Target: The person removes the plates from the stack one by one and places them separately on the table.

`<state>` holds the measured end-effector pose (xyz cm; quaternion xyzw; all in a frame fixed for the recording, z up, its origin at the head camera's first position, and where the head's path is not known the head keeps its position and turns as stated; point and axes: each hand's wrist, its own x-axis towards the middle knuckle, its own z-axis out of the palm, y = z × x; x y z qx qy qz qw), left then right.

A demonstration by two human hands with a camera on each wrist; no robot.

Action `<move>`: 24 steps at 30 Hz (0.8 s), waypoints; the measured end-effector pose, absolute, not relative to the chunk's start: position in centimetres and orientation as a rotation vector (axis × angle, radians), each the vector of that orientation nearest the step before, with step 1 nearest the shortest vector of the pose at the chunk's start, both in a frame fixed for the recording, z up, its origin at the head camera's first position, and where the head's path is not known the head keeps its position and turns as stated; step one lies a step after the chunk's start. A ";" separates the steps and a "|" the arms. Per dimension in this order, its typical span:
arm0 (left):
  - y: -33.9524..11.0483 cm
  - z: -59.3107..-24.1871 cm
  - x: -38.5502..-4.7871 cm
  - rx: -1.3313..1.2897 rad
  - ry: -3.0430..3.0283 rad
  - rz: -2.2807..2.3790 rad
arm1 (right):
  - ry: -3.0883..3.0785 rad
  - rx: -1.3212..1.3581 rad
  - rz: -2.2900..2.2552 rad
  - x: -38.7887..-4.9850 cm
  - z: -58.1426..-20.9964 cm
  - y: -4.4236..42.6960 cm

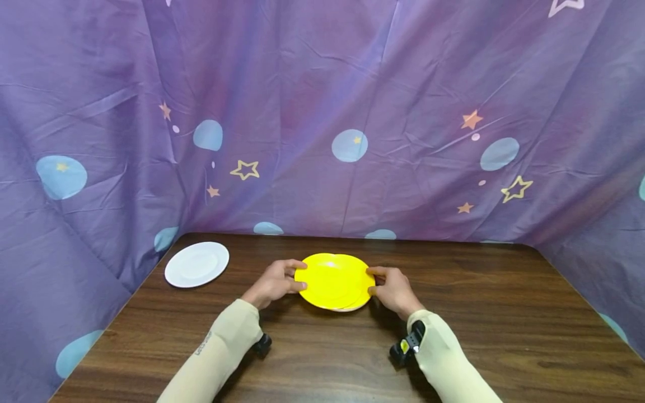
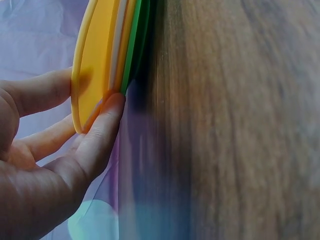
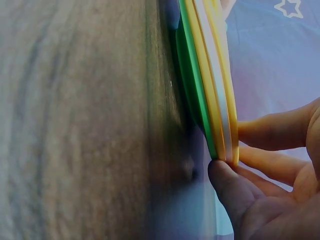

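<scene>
A stack of plates sits at the middle of the table, with a yellow plate (image 1: 327, 280) on top, shifted to the left over the others. Beneath it, the right wrist view shows a white plate (image 3: 215, 85), another yellow rim and a green plate (image 3: 191, 75) at the bottom. My left hand (image 1: 274, 284) pinches the left rim of the top yellow plate, its thumb tip by the edges of the stack. On the opposite side my right hand (image 1: 395, 289) pinches the stack's rims, fingers above and thumb below.
A separate white plate (image 1: 197, 265) lies at the far left of the brown wooden table (image 1: 504, 313). Behind and at both sides hangs a purple cloth (image 1: 302, 112) with stars and blue circles. Dark wrist cameras sit on both forearms.
</scene>
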<state>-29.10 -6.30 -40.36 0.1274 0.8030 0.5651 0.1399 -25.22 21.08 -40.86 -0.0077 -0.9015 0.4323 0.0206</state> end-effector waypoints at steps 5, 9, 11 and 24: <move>-6.9 -40.3 -29.1 0.373 2.318 1.644 | -2.782 -0.009 1.351 -25.3 -41.1 21.2; -7.3 -40.3 -29.0 0.360 2.295 1.656 | -2.784 -0.006 1.338 -25.3 -41.3 21.2; -7.5 -40.2 -29.0 0.352 2.284 1.658 | -2.789 -0.002 1.336 -25.3 -41.2 21.2; -8.7 -40.4 -29.1 0.276 2.269 1.701 | -2.798 -0.029 1.364 -25.4 -41.0 21.2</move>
